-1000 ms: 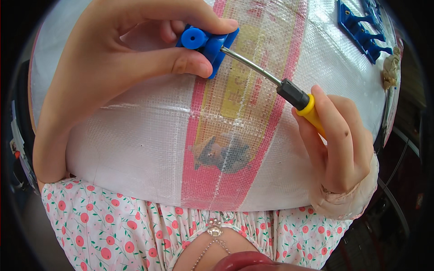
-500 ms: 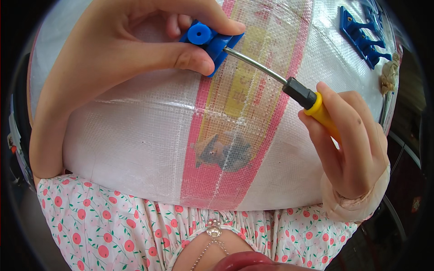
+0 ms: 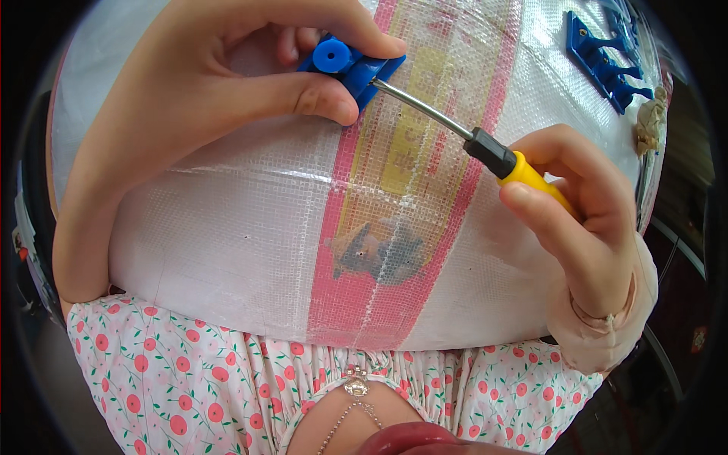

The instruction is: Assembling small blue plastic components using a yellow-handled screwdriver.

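Note:
Between the thumb and fingers of my left hand [image 3: 250, 72] is a blue plastic part [image 3: 353, 70], with a flat plate and a round knob that has a small hole in its middle. My right hand [image 3: 588, 205] grips the yellow handle of a screwdriver [image 3: 531, 176] with a black collar. Its metal shaft runs up and to the left, and the tip meets the blue part beside my left thumb. Whether a screw sits under the tip is too small to make out.
A white woven plastic sheet [image 3: 205, 250] with a pink and yellow printed band covers the work surface. At the far right lie a blue rack-like piece with several curved prongs [image 3: 607, 64] and a crumpled beige lump [image 3: 651, 125]. Dark furniture stands beyond the right edge.
The fingers of my right hand have shifted round the yellow handle, thumb now nearer the collar's lower side. The screwdriver has moved slightly left. My left hand keeps its hold on the blue part.

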### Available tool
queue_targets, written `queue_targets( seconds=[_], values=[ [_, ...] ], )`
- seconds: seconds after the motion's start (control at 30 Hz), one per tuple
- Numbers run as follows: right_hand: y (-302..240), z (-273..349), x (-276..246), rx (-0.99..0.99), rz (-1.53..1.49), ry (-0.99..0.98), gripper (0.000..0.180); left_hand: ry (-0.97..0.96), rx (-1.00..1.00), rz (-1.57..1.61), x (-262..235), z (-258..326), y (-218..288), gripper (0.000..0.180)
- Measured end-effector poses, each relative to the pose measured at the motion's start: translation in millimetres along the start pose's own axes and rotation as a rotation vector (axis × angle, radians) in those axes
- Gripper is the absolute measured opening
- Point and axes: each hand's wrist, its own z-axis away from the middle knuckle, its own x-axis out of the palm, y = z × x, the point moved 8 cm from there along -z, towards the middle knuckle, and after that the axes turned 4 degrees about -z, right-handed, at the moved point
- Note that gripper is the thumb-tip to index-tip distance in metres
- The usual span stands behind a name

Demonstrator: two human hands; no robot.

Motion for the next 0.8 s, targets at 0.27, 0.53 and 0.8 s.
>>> queue_targets(
  seconds=[0.27,0.53,0.8],
  values=[
    [-0.7,13.5,8.5,-0.091,0.107,0.004,0.026,0.057,-0.053,-0.183,-2.4,0.8,20.7,0.040],
    [-38.4,17.5,14.5,-0.372,0.673,0.039,0.024,0.123,0.076,0.014,4.4,10.2,7.5,0.035],
    [-23.6,25.2,22.8,-0.575,0.714,0.063,0.022,-0.051,0.084,-0.064,5.2,1.2,18.2,0.031]
  ],
)
